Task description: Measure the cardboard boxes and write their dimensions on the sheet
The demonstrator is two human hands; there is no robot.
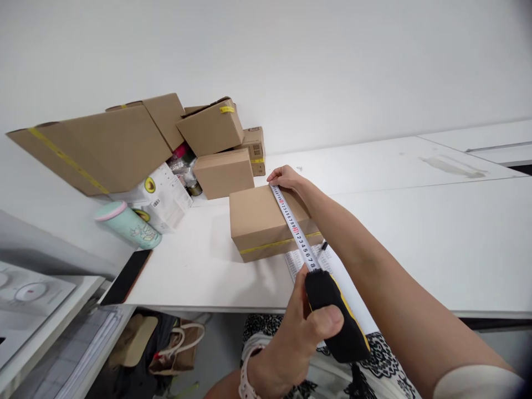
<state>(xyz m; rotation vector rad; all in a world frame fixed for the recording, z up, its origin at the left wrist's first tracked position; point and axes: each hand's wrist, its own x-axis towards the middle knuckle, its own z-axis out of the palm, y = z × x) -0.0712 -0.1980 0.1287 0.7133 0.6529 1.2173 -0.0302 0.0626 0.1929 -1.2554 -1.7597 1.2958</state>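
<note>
My left hand (pixel 305 330), with a light watch strap at the wrist, grips the black and yellow case of a tape measure (pixel 338 316) in front of the table's edge. From the case a numbered metal blade (pixel 296 228) runs up and across the top of a closed cardboard box (pixel 255 213) with yellow tape round its side. At the box's far edge my right hand (pixel 286 178) pinches the blade's end. Partly under the blade and behind the case lies a printed sheet (pixel 296 261), and a dark-tipped pen (pixel 324 244) rests on it.
Several cardboard boxes (pixel 224 173) are stacked at the back left. Beside them are a white carton with avocado pictures (pixel 168 197), a mint tumbler (pixel 128 224) lying tilted, and a dark phone-like slab (pixel 127 277) at the table's corner. Bags (pixel 177 352) sit below.
</note>
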